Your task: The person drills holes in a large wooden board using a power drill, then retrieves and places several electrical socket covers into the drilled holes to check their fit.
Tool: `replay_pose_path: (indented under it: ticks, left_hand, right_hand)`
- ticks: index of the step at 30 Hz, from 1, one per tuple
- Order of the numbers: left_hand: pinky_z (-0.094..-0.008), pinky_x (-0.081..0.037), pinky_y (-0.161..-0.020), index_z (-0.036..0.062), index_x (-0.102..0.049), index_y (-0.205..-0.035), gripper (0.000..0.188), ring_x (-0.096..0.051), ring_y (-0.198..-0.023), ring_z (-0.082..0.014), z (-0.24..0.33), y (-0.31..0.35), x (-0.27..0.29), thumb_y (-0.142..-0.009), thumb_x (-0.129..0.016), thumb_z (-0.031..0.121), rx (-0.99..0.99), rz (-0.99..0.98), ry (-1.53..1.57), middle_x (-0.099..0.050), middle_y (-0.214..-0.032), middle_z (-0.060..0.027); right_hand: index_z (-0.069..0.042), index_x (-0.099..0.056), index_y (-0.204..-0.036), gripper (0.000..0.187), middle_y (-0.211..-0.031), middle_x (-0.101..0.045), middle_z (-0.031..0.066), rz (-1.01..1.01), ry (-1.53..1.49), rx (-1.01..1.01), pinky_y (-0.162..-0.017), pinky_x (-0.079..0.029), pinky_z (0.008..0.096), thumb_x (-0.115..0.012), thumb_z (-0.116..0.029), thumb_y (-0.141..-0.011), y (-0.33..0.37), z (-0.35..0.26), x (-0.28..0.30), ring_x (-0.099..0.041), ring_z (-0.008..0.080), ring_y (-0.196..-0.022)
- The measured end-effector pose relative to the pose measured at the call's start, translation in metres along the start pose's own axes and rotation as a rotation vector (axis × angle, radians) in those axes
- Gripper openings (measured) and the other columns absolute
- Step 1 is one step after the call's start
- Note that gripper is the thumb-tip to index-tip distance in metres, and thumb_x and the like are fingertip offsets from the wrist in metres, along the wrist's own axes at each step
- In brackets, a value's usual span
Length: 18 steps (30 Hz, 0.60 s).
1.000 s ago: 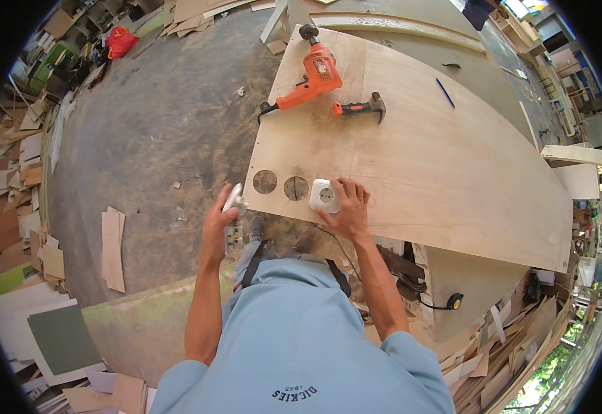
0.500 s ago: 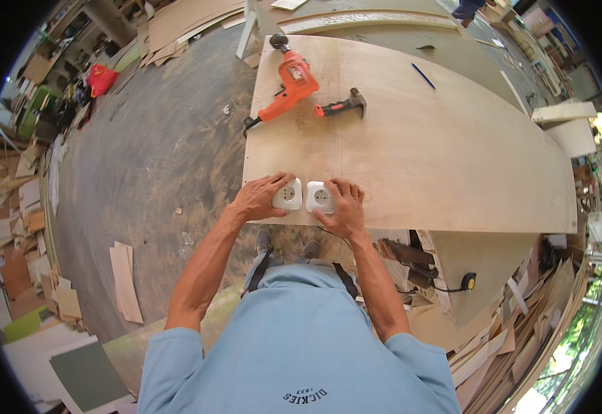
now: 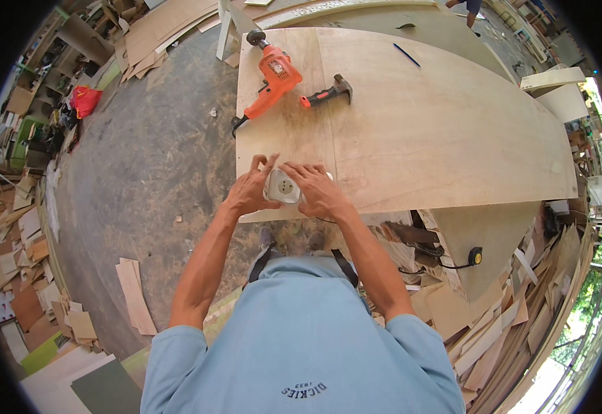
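Observation:
Near the front left edge of the wooden panel [image 3: 418, 152] lies a white power socket [image 3: 285, 187] with its round face up. My left hand [image 3: 249, 188] grips its left side, thumb at the lower edge and fingers at the upper edge. From the other side my right hand [image 3: 320, 190] holds the same socket, fingertips along its top right rim. A second white socket [image 3: 329, 176] is mostly hidden under my right hand; only a bit of its edge shows. An orange power drill [image 3: 273, 79] and a claw hammer [image 3: 327, 94] with a black and orange handle rest farther back.
A blue pencil [image 3: 407, 55] lies on the panel's far part. Below its front edge hang a cable and a tape measure [image 3: 475, 256]. Wood offcuts [image 3: 515, 324] pile up at right and left. A person's legs [image 3: 471, 15] show at the far right.
My right hand has left the right-hand socket and moved left onto the other one, covering the second socket. My left hand stays at the left socket. The view has shifted slightly.

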<state>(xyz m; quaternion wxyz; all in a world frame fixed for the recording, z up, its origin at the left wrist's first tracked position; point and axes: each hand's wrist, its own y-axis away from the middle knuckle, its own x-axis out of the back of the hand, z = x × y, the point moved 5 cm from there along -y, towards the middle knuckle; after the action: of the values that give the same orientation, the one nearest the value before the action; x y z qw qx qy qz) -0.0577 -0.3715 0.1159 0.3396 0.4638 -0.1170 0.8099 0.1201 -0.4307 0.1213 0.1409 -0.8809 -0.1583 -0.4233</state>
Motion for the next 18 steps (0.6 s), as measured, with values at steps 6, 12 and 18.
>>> replay_pose_path:
  ticks: [6, 12, 18]
  left_hand:
    - [-0.0454, -0.055, -0.096, 0.0077, -0.055, -0.146, 0.092, -0.066, -0.111, -0.0371, -0.025, 0.02, 0.002, -0.069, -0.095, 0.036, 0.074, 0.126, 0.102, -0.058, -0.124, -0.0165]
    - [-0.044, -0.057, -0.09, 0.0046, -0.065, -0.13, 0.074, -0.068, -0.104, -0.0336, -0.034, 0.031, 0.0, -0.073, -0.093, 0.042, 0.104, 0.159, 0.106, -0.063, -0.115, -0.0143]
    - [-0.0462, -0.058, -0.089, 0.004, -0.063, -0.129, 0.083, -0.068, -0.103, -0.0372, -0.004, 0.039, -0.008, -0.065, -0.093, 0.047, 0.045, 0.055, 0.007, -0.063, -0.115, -0.0159]
  right_hand:
    - [-0.004, -0.051, -0.143, 0.092, -0.122, -0.071, 0.0136, -0.126, 0.281, -0.009, -0.11, -0.036, 0.0463, -0.087, -0.032, -0.063, -0.013, -0.008, -0.012, -0.064, 0.029, -0.119]
    - [-0.003, -0.056, -0.14, 0.093, -0.105, -0.074, 0.0143, -0.195, 0.368, -0.212, -0.108, -0.033, 0.0454, -0.089, -0.042, -0.063, -0.012, -0.019, 0.0, -0.066, 0.0273, -0.114]
    - [-0.012, -0.056, -0.148, 0.095, -0.115, -0.069, 0.0103, -0.239, 0.616, -0.018, -0.109, -0.034, 0.0474, -0.09, -0.032, -0.061, -0.026, -0.028, 0.007, -0.06, 0.0253, -0.121]
